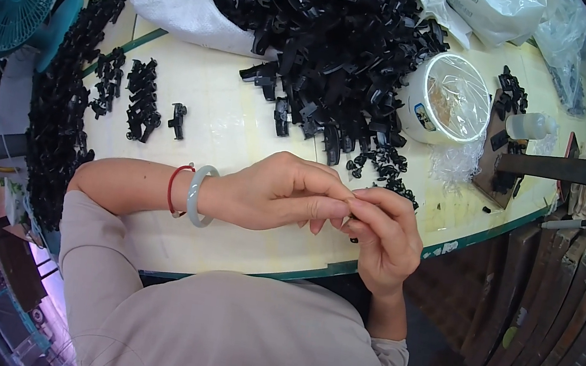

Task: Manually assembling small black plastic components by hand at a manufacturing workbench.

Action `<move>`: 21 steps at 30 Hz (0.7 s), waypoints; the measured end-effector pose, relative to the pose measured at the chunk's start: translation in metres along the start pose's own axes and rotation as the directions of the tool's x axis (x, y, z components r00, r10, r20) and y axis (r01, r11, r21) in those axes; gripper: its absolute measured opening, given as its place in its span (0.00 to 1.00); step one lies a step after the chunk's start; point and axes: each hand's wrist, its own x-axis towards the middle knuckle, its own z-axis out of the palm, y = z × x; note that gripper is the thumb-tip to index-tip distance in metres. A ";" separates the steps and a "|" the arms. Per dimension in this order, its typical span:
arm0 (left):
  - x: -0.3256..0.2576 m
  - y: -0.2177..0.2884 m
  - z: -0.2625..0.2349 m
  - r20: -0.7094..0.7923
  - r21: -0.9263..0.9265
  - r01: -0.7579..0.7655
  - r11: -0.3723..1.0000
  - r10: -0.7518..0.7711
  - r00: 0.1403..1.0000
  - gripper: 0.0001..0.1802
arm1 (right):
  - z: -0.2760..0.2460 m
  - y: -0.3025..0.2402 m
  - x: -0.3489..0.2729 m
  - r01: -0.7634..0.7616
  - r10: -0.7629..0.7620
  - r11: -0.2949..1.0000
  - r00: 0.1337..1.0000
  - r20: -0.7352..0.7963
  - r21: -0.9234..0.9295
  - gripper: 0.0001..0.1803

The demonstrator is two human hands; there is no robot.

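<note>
My left hand (269, 193) reaches across the table from the left, a pale bangle (193, 199) and a red cord bracelet (173, 190) on its wrist. Its thumb and fingertips pinch together and meet the fingertips of my right hand (389, 235), which is also closed in a pinch. Whatever lies between them is tiny and mostly hidden; only a dark speck shows. Just beyond the fingers lie small black pieces (389, 168), in front of a large heap of black plastic parts (327, 45). One single black part (177, 121) lies beyond my left forearm.
Short rows of black parts (144, 101) and a long dark row (57, 127) lie left, near a teal fan (22, 3). A white tub (418, 99), a small bottle (529, 126) and a dark metal bar (557, 169) stand right. White sacks (183, 6) lie behind.
</note>
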 end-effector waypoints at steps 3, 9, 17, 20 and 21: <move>-0.001 0.007 0.001 0.034 -0.172 0.108 0.979 -0.103 0.994 0.14 | 0.000 -0.003 -0.003 -0.179 0.188 0.978 0.979 -0.084 0.107 0.13; -0.001 0.008 -0.001 0.062 -0.221 0.129 0.967 -0.118 0.991 0.13 | 0.002 -0.003 -0.007 -0.209 0.224 0.970 0.967 -0.122 0.128 0.14; 0.003 0.010 0.002 -0.053 -0.127 0.176 0.976 -0.184 0.982 0.09 | 0.003 -0.004 -0.005 -0.148 0.153 0.988 0.980 -0.128 0.050 0.15; 0.003 0.011 0.001 -0.074 -0.104 0.185 0.977 -0.193 0.978 0.09 | -0.001 0.000 0.001 -0.102 0.105 0.994 0.985 -0.135 0.024 0.16; 0.002 0.011 0.000 -0.082 -0.093 0.193 0.977 -0.201 0.976 0.09 | -0.002 0.002 0.003 -0.002 -0.002 0.999 0.996 -0.089 -0.043 0.15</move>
